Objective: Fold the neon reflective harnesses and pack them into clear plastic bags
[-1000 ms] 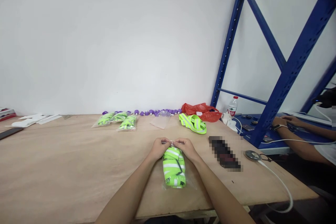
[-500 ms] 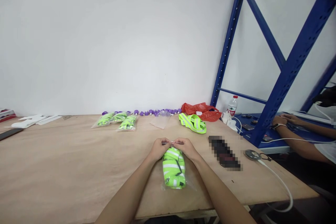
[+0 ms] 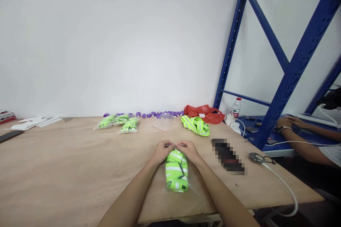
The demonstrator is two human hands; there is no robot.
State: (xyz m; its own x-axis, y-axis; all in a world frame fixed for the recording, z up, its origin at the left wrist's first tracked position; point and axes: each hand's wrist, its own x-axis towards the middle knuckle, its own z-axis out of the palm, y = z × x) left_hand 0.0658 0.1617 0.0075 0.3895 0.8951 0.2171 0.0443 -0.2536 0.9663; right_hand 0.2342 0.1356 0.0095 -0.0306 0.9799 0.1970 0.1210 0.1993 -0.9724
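A clear plastic bag (image 3: pixel 176 172) lies on the table in front of me, with a folded neon-yellow reflective strap (image 3: pixel 174 175) inside it. The bag's far, open-end edge is pinched between the fingers of my left hand (image 3: pixel 162 151) and my right hand (image 3: pixel 189 150), whose fingertips nearly meet there. Dark trim shows across the folded strap. Beyond my hands lies a flat transparent bag (image 3: pixel 163 122). A loose reflective strap (image 3: pixel 195 125) is coiled to its right.
Several bagged straps (image 3: pixel 129 125) lie at the back left, before a row of purple items (image 3: pixel 149 115). A red plastic bag (image 3: pixel 204 112), a bottle (image 3: pixel 235 107), a pixelated dark object (image 3: pixel 228 156) and a cabled round device (image 3: pixel 256 157) are rightward. Another person's arms (image 3: pixel 306 138) rest beyond the blue rack (image 3: pixel 282 85).
My hands stay at the bag's far edge, with only a slight shift of the fingers. The strap and bag lie in almost the same place.
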